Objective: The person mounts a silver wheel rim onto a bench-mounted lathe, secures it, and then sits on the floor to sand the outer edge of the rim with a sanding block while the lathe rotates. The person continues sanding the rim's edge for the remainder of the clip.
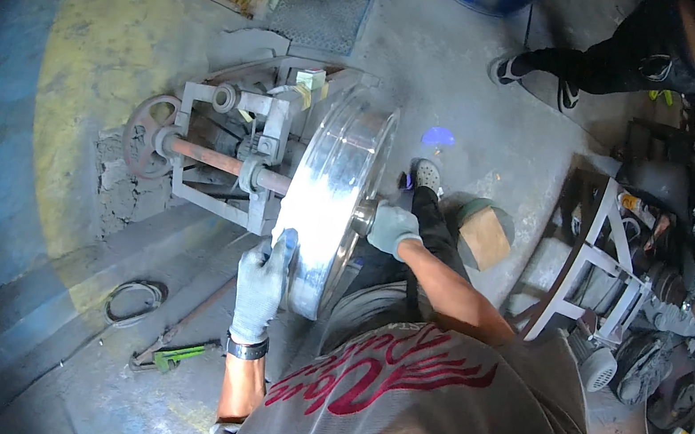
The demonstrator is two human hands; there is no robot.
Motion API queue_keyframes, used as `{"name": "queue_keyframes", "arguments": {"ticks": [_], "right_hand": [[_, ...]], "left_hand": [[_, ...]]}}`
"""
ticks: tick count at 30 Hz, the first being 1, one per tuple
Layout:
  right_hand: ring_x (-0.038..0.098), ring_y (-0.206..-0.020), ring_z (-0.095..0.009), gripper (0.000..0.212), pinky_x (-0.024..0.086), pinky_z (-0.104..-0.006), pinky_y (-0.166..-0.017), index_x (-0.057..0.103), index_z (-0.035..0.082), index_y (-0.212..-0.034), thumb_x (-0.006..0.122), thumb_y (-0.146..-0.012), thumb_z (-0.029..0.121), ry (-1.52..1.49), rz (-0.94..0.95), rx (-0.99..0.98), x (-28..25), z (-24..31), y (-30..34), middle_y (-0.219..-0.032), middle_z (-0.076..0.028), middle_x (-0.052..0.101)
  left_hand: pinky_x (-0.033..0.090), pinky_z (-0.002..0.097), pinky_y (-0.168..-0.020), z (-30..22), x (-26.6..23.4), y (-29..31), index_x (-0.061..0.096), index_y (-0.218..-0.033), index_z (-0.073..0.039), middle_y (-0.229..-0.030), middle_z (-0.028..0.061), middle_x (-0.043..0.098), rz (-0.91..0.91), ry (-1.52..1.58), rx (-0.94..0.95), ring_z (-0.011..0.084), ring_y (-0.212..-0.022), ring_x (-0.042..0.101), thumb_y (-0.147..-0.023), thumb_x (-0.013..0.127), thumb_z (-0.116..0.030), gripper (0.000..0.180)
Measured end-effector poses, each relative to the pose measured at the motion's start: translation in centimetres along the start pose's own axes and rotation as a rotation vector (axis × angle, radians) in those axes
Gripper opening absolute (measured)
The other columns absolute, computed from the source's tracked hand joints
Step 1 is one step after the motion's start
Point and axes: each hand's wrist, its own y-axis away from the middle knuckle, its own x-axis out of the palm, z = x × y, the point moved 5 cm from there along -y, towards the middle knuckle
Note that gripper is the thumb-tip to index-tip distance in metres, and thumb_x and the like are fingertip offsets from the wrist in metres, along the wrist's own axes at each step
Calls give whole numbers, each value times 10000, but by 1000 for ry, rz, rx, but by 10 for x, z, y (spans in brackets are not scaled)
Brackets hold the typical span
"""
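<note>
A shiny metal wheel rim (327, 205) is mounted upright on the shaft (208, 157) of a grey-framed machine. My left hand (258, 289), in a pale grey glove, grips the rim's near left edge. A small blue patch shows at its fingertips; I cannot tell what it is. On the rim's right side, my gloved right hand (393, 229) is closed round the round metal hub piece (363, 216) at the end of the shaft. Glare washes out part of the rim's face.
A reddish handwheel (148, 135) sits at the machine's left end. A green pipe wrench (178, 356) and coiled cable (135, 302) lie on the floor. A wooden block (484, 238) is by my leg. Right stand a metal frame (579, 261) and clutter; another person's legs (585, 68) are beyond.
</note>
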Motion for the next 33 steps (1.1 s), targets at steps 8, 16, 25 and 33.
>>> {"name": "queue_keyframes", "arguments": {"ticks": [8,16,25,33], "right_hand": [[764,-926,-414,391,623,-461,-831,785,-21,-892,740,-681,305,-21,178,-150,-9,0,-8,-935,-293,749],[751,-1041,-386,387,610,-484,-859,659,-26,-1160,713,-862,216,-45,-89,-1,-4,8,11,-1101,-266,746],[768,-959,-385,283,613,-471,-824,804,28,-954,710,-767,217,69,350,-136,-7,1,-16,-993,-258,762],[717,-1065,-438,431,596,-507,-888,628,-7,-1170,697,-830,249,-65,-22,56,1,-3,13,-1149,-288,716]], "left_hand": [[344,338,-536,-7,5,-4,593,-778,35,-610,-4,464,-5,-66,-42,83,-615,397,-1102,593,-286,457],[393,376,-546,19,6,-3,560,-749,27,-590,79,478,-88,-114,68,131,-580,417,-1084,600,-207,411],[406,397,-525,32,13,21,566,-727,34,-576,111,478,-340,-112,212,152,-541,442,-1062,620,-175,399],[501,380,-777,202,10,82,696,-1047,51,-927,98,685,-351,509,-191,152,-846,593,-1129,481,-426,529]]}}
